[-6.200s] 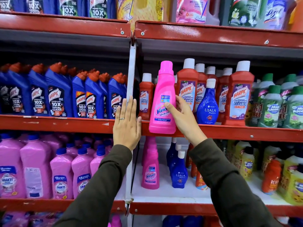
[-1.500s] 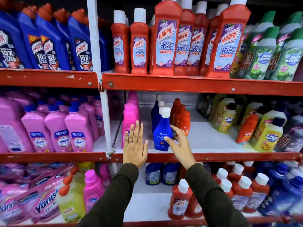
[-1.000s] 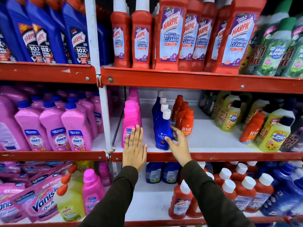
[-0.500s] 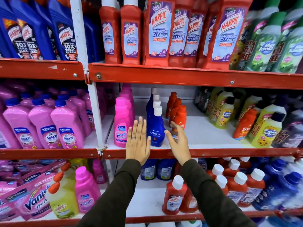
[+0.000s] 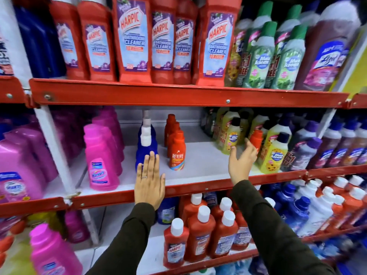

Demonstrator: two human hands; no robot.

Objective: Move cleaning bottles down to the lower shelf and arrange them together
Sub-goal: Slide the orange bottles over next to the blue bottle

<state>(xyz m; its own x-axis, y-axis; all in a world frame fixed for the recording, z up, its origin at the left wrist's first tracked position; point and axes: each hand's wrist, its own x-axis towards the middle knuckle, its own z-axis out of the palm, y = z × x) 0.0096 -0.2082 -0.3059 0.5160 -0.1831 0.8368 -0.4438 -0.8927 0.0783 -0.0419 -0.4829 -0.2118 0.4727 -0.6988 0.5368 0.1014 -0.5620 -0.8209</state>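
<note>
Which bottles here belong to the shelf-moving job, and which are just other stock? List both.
Job:
pink Vanish bottle
blue bottles
left hand
right hand

Other stock:
red Harpic bottles
orange Revive bottles
yellow Max Kleen bottles

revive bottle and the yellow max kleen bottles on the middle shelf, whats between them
In the head view, only bare white shelf lies between the front Revive bottle and the yellow Max Kleen bottles; the right hand hovers there, empty.

The left hand point(image 5: 149, 182) is raised flat, palm away, fingers together and pointing up, a ring on one finger. The right hand point(image 5: 241, 160) is lifted higher and further right, fingers spread and slightly curled, holding nothing. Both forearms wear dark sleeves.
</note>
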